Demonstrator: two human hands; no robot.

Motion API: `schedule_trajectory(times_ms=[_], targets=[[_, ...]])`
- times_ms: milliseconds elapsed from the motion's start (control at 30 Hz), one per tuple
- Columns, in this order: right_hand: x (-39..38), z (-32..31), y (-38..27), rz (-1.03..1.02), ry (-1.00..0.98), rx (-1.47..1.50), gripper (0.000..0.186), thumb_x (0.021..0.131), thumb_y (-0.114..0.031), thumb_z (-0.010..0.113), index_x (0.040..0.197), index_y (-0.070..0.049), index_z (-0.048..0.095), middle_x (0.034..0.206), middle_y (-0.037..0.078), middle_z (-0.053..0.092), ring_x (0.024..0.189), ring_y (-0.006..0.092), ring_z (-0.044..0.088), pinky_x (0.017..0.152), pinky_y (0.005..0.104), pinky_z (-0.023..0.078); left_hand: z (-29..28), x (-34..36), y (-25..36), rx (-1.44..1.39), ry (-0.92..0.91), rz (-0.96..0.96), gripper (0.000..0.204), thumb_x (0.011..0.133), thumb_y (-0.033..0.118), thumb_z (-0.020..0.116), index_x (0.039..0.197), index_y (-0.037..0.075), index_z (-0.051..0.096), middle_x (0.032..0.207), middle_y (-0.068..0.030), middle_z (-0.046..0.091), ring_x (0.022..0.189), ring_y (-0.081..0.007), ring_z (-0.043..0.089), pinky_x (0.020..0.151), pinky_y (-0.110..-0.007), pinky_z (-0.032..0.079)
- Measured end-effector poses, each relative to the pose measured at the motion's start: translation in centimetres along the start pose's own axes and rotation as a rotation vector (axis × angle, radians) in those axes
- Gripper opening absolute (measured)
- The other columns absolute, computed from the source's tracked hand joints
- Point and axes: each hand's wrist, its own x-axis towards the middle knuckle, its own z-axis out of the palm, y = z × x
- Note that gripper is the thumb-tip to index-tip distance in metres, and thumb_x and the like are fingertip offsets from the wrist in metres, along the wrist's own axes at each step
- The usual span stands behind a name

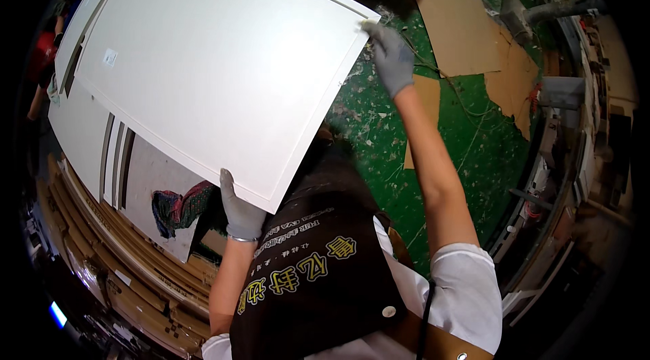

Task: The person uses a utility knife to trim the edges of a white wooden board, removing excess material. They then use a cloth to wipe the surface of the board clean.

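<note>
A large white framed panel (217, 69) stretches across the upper left, tilted, with a small pale label (110, 57) on its face. My left hand (242, 210), in a grey glove, grips its near edge close to the bottom corner, the thumb on top. At the far right corner my right hand (391, 55), gloved too, clasps the rim; its fingertips are partly hidden underneath. Another white panel (80, 131) lies beyond, on the left. A patterned cloth (181, 208) rests on the pale work surface (157, 169), left of my left hand.
Cardboard sheets (457, 32) lie on the scuffed green floor (376, 137) at right, with a thin cord among them. Long brown cartons (125, 262) are stacked at lower left. Another person's red sleeve (44, 52) shows at far left. Shelving (542, 184) lines the right side.
</note>
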Motion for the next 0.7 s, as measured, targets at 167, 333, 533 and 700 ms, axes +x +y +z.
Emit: schedule_trajectory(times_ms=[167, 333, 533, 700], targets=[[-1.4, 1.1, -0.4, -0.058, -0.056, -0.035, 0.031, 0.085, -0.009, 0.052, 0.110, -0.023, 0.064, 0.088, 0.009, 0.061, 0.083, 0.0298, 0.060, 0.072, 0.0402, 0.049, -0.8, 1.4, 1.3, -0.093, -0.066, 0.008, 0.064, 0.095, 0.050, 0.047, 0.142, 0.008, 0.038, 0.141, -0.0096, 0.044, 0.129, -0.0286, 0.042, 0.110, -0.044, 0.033], [-8.0, 0.9, -7.5, -0.066, -0.167, -0.024, 0.035, 0.082, -0.005, 0.051, 0.110, -0.023, 0.061, 0.084, 0.008, 0.057, 0.081, 0.0282, 0.059, 0.069, 0.0397, 0.048, -0.2, 1.2, 1.0, -0.103, -0.086, -0.012, 0.066, 0.095, 0.052, 0.044, 0.143, 0.008, 0.036, 0.142, -0.0112, 0.043, 0.129, -0.0294, 0.042, 0.109, -0.043, 0.033], [-14.9, 0.7, -15.1, -0.060, -0.301, 0.006, 0.036, 0.080, -0.004, 0.052, 0.110, -0.021, 0.061, 0.079, 0.007, 0.054, 0.075, 0.0268, 0.056, 0.066, 0.0399, 0.047, -0.1, 1.5, 0.9, -0.068, -0.132, -0.018, 0.071, 0.093, 0.055, 0.046, 0.143, 0.006, 0.034, 0.143, -0.0134, 0.042, 0.130, -0.0312, 0.042, 0.110, -0.045, 0.033], [-19.6, 1.2, -19.6, -0.025, -0.321, 0.080, 0.034, 0.081, -0.005, 0.053, 0.110, -0.021, 0.063, 0.078, 0.007, 0.054, 0.075, 0.0262, 0.057, 0.064, 0.0393, 0.048, -0.8, 1.6, 1.4, -0.036, -0.262, -0.082, 0.075, 0.091, 0.057, 0.048, 0.145, 0.006, 0.031, 0.145, -0.0134, 0.039, 0.131, -0.0313, 0.040, 0.110, -0.046, 0.032]])
